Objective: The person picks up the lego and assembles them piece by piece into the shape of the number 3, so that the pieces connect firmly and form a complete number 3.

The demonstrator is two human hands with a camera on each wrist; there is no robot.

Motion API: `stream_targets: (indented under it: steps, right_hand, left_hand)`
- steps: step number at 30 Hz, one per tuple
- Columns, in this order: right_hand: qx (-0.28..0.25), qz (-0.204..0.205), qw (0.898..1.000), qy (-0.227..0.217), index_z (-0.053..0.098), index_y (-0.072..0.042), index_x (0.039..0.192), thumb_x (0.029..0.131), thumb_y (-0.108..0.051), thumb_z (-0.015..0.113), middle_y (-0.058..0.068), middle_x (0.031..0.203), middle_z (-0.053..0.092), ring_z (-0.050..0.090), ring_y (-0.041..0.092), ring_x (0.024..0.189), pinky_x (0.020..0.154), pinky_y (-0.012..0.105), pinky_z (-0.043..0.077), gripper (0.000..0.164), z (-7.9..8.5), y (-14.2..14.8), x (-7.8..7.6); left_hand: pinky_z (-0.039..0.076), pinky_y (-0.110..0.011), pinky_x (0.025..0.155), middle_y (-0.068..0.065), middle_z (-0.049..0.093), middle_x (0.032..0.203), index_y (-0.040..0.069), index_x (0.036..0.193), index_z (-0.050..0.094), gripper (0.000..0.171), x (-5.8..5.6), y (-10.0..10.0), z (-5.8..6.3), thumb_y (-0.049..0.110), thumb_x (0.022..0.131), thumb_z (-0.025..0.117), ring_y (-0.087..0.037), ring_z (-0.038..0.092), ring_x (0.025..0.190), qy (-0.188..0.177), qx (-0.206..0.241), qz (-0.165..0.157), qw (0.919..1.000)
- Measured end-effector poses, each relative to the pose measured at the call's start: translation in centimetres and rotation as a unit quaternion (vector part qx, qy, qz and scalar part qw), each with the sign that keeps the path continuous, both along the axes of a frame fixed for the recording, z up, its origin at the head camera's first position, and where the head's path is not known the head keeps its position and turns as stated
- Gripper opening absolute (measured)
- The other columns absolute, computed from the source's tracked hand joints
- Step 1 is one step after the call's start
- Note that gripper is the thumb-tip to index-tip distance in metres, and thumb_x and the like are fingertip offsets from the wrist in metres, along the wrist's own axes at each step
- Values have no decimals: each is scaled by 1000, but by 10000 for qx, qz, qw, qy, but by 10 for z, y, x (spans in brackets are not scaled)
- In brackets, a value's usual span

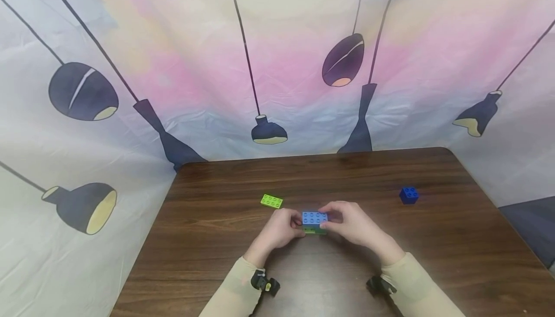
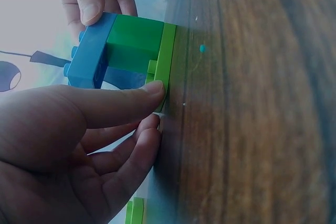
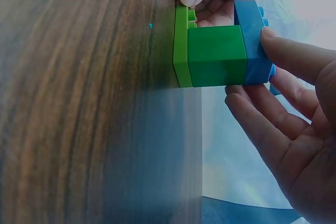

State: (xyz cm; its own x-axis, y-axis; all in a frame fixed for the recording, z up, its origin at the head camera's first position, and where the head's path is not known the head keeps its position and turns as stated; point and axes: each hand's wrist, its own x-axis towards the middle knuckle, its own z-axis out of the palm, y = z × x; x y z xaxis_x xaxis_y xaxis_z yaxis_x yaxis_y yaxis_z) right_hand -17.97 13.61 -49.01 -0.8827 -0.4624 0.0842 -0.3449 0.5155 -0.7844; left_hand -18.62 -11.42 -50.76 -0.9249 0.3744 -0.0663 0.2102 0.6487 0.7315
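Note:
A small stack stands at the middle of the table: a blue toy brick (image 1: 314, 217) on top, a green brick (image 3: 216, 56) under its right part, and a thin lime plate (image 2: 167, 51) at the bottom. A gap shows between blue brick and plate at the stack's left end. My left hand (image 1: 279, 230) pinches the left end of the lime plate, thumb over its studs. My right hand (image 1: 357, 225) holds the blue brick at its right end, thumb and fingers on opposite sides.
Another lime plate (image 1: 271, 201) lies beyond the left hand. A dark blue brick (image 1: 409, 195) sits farther off to the right. The brown wooden table (image 1: 217, 259) ends at a cloth backdrop (image 1: 208, 42) printed with hanging lamps.

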Motion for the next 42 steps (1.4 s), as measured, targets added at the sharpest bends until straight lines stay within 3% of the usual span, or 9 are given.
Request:
stream_targets:
  steps: [8,16,33,42]
  right_hand:
    - [227,136,9991,329,75,-14,128,97,-29,83,1,126,74,69,26,121,102,53,54,36,-2,2,-2]
    - [324,235,9990,192,73,-15,133,95,-31,84,0,129,74,68,25,123,104,54,53,42,-1,6,-3]
    - [558,254,9979,206,71,-9,137,93,-15,85,7,135,72,67,30,126,105,54,52,46,1,17,-8]
    - [610,119,9977,279,71,-9,137,95,-15,83,3,132,73,68,27,125,104,53,53,44,1,27,-10]
  left_hand:
    - [49,-27,64,2,65,81,6,94,75,19,1,-1,0,2,82,89,-10,58,71,11,-9,16,10000]
    - [49,-28,65,3,65,82,5,95,75,19,1,0,-2,2,83,89,-11,59,72,8,-18,12,10000]
    - [50,-27,65,3,67,82,5,96,76,19,1,-1,-2,3,82,90,-8,59,71,92,10,-18,10000]
    - [51,-26,65,3,67,83,4,96,76,20,2,-1,-2,4,82,90,-7,59,71,131,-18,-28,9999]
